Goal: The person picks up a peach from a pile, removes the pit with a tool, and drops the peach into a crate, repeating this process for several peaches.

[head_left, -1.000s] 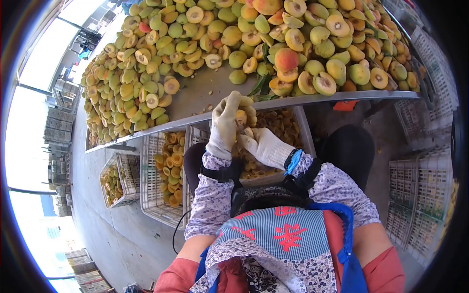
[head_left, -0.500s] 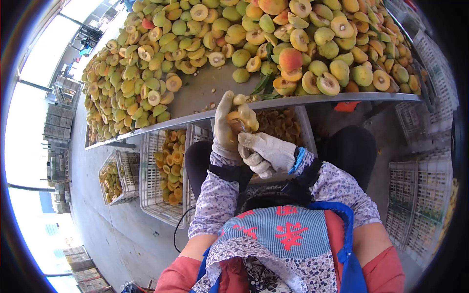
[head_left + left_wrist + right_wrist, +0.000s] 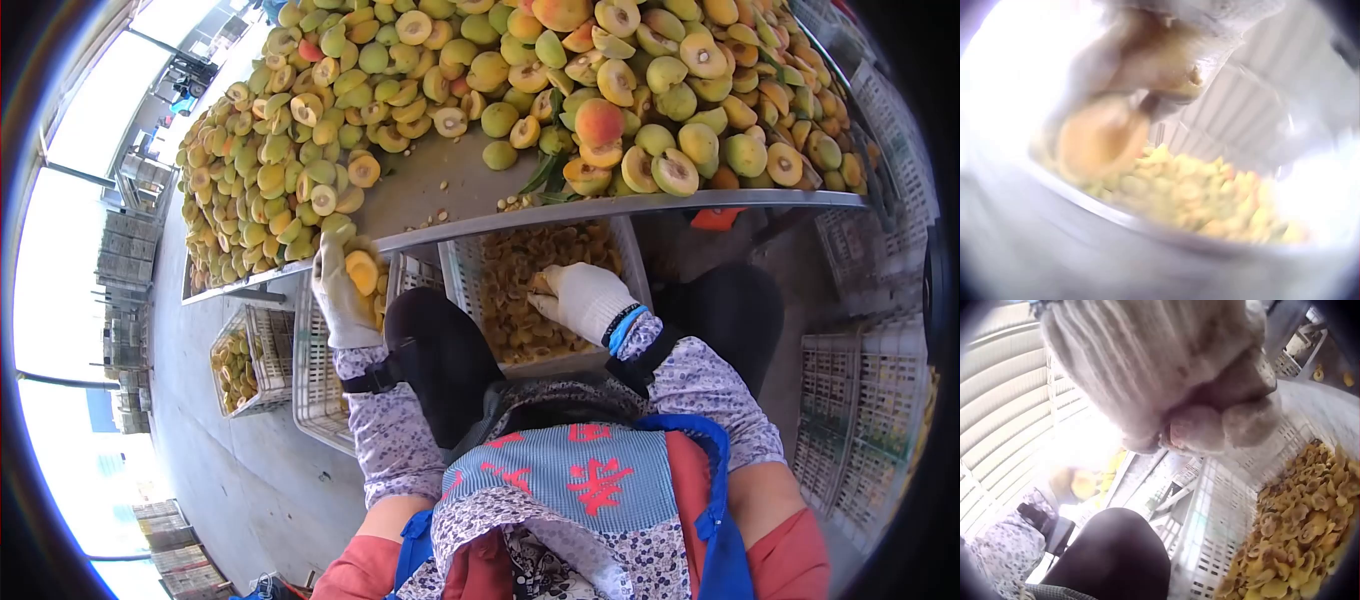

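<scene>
My gloved left hand (image 3: 342, 292) holds a yellow peach half (image 3: 362, 272) beside the table edge, above a white crate (image 3: 318, 405) of peach halves. In the blurred left wrist view the peach half (image 3: 1082, 150) shows its hollow cut side, held at the fingers. My gloved right hand (image 3: 588, 302) is over another white crate (image 3: 461, 268), which contains scooped-out yellow-brown pieces (image 3: 1300, 534). The fingers (image 3: 1196, 427) of that hand curl toward the thumb around a small orange-brown piece; what it is I cannot tell.
A metal-edged table (image 3: 560, 212) bears a large pile of halved peaches (image 3: 660, 100), with small pale kernels on its bare part. A smaller crate (image 3: 275, 372) of halves stands on the floor at left. Stacked crates (image 3: 860, 420) are at right. My knees flank the middle crate.
Both hands were together working on a peach half. Now they are apart: the left has moved left with the half, the right has drawn away over the middle crate.
</scene>
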{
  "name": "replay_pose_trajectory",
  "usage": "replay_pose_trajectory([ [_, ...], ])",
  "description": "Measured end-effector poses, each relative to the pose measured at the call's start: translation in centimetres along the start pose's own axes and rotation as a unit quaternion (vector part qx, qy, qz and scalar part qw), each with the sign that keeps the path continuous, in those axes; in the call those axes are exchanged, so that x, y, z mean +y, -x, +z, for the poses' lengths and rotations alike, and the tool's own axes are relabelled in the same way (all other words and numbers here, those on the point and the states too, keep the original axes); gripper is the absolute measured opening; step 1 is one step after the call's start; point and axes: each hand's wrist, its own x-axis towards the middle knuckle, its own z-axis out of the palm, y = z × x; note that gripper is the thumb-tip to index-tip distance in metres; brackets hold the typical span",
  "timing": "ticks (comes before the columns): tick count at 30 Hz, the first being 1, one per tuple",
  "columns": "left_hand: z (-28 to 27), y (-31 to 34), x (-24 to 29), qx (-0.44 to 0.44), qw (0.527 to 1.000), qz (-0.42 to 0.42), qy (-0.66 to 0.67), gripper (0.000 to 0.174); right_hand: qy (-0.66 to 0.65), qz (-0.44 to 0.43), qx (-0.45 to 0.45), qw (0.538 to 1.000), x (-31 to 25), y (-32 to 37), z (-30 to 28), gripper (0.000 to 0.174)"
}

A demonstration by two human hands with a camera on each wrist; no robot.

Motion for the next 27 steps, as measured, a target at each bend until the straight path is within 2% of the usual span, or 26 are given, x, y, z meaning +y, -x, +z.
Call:
replay_pose_trajectory([
  [1,-2.5,-2.5,-1.7,0.1,0.979,0.089,-0.153,0.036,-0.026,0.005,0.033,0.999,0.2,-0.2,-0.2,0.037],
  [2,-2.8,-2.7,-0.5,0.113,0.943,0.098,-0.297,0.037,-0.047,-0.003,0.046,0.998,0.0,-0.2,-0.3,0.038],
  [3,-2.9,-2.7,0.4,0.126,0.885,0.105,-0.435,0.038,-0.041,-0.004,0.042,0.998,-0.5,-0.2,-0.4,0.038],
  [5,1.7,-2.8,1.2,0.064,0.883,0.177,-0.43,0.035,-0.027,-0.006,0.035,0.999,-1.6,-0.1,-0.7,0.038],
  [6,5.5,-2.2,1.8,0.015,0.902,0.142,-0.407,0.036,-0.02,-0.022,0.034,0.999,-1.8,0.0,-0.8,0.037],
  [7,8.2,-2.6,1.3,-0.068,0.904,0.176,-0.383,0.039,-0.016,-0.027,0.041,0.999,-1.8,0.0,-0.7,0.037],
  [8,11.1,-3.2,0.8,-0.115,0.894,0.136,-0.412,0.046,-0.012,-0.031,0.048,0.998,-1.7,-0.2,-0.6,0.037],
  [10,15.0,-6.0,-2.8,-0.196,0.837,0.127,-0.495,0.052,-0.012,-0.045,0.083,0.995,-1.0,-0.4,-0.1,0.037],
  [13,18.4,-5.7,-7.7,-0.23,0.667,0.266,-0.656,0.054,-0.02,-0.033,0.086,0.995,-0.5,-0.5,-0.8,0.037],
  [16,18.3,-6.9,-8.3,-0.297,0.676,0.264,-0.62,0.054,-0.022,-0.012,0.084,0.996,-0.8,-0.8,-1.3,0.036],
  [18,17.5,-5.9,-7.3,-0.286,0.812,0.128,-0.493,0.047,-0.064,-0.003,0.131,0.989,-1.0,-0.8,-1.7,0.035],
  [19,17.0,-5.0,-6.3,-0.276,0.863,0.057,-0.419,0.044,-0.085,0.003,0.154,0.984,-1.1,-0.8,-1.9,0.034],
  [20,16.4,-4.3,-5.2,-0.287,0.929,-0.097,-0.213,0.032,-0.133,-0.021,0.19,0.973,-0.8,-0.9,-1.8,0.034],
  [22,15.7,-0.6,-2.3,-0.283,0.949,-0.075,-0.117,0.035,-0.228,-0.071,0.257,0.936,-0.5,-1.5,-1.1,0.033],
  [23,15.5,1.0,-1.4,-0.28,0.956,-0.062,-0.068,0.038,-0.227,-0.074,0.263,0.935,-0.7,-1.8,-0.9,0.033],
  [24,15.4,1.6,-1.5,-0.247,0.963,-0.102,-0.039,0.053,-0.226,-0.077,0.268,0.933,-0.9,-2.0,-0.7,0.033],
  [27,15.0,3.6,-1.6,-0.255,0.961,-0.085,-0.06,0.06,-0.227,-0.074,0.254,0.937,-1.8,-1.6,-0.8,0.033],
])
